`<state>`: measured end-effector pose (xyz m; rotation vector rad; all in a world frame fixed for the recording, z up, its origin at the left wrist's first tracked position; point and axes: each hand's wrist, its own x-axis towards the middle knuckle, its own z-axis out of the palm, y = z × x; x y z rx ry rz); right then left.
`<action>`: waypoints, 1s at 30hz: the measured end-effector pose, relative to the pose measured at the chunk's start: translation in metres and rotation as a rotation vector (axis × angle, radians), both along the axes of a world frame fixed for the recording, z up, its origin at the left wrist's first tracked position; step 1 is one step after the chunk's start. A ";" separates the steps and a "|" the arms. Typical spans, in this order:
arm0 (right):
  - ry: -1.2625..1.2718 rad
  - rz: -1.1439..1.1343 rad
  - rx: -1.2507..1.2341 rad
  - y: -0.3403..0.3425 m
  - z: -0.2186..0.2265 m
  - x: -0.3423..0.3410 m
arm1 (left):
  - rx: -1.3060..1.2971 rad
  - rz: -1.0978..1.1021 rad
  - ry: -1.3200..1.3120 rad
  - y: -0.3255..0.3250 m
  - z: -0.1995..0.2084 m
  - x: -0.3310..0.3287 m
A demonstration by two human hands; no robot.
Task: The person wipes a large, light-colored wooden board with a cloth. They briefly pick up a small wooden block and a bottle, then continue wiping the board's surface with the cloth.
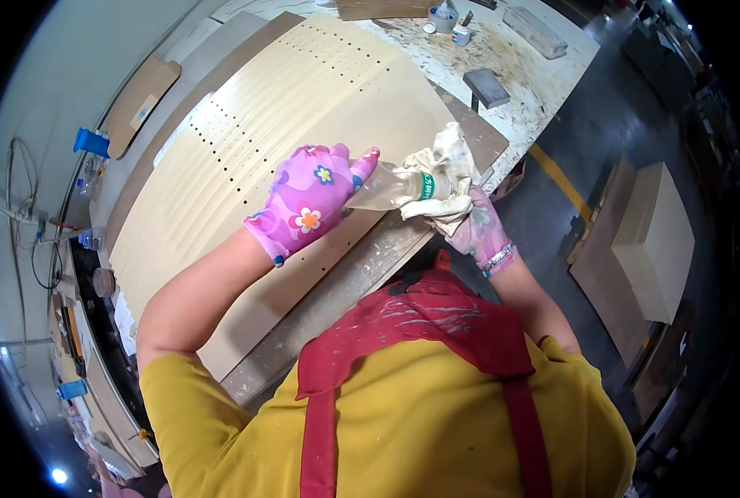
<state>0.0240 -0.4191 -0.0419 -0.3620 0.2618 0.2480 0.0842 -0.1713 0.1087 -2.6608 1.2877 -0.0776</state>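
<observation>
My left hand [308,203], in a pink flowered glove, grips the body of a clear plastic bottle [387,189] lying on its side above the pale panel [245,149]. My right hand [474,224], gloved the same, presses a crumpled white rag [445,166] against the bottle's neck, the fingers wrapped in cloth. The panel, dotted with rows of small holes, lies across the bench [519,91]. At the bench's far end sit a grey block [486,87] and small jars [449,21]. A red apron [420,332] covers my yellow shirt.

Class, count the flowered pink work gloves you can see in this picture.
2. One on the left hand gripping the clear plastic bottle; one on the right hand, partly hidden under the white rag.
</observation>
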 end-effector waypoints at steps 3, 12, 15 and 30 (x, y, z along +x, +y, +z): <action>-0.090 0.086 0.201 -0.015 -0.010 0.006 | 0.011 -0.002 -0.029 0.001 0.006 0.011; 0.078 0.010 0.261 -0.008 0.004 0.010 | 0.027 -0.017 -0.103 -0.002 0.012 0.040; 0.015 -0.008 0.224 -0.010 0.005 0.011 | 0.079 -0.149 -0.285 -0.005 0.009 0.041; -0.145 -0.090 -0.197 -0.005 0.007 0.014 | 0.040 -0.087 -0.095 -0.011 0.025 0.027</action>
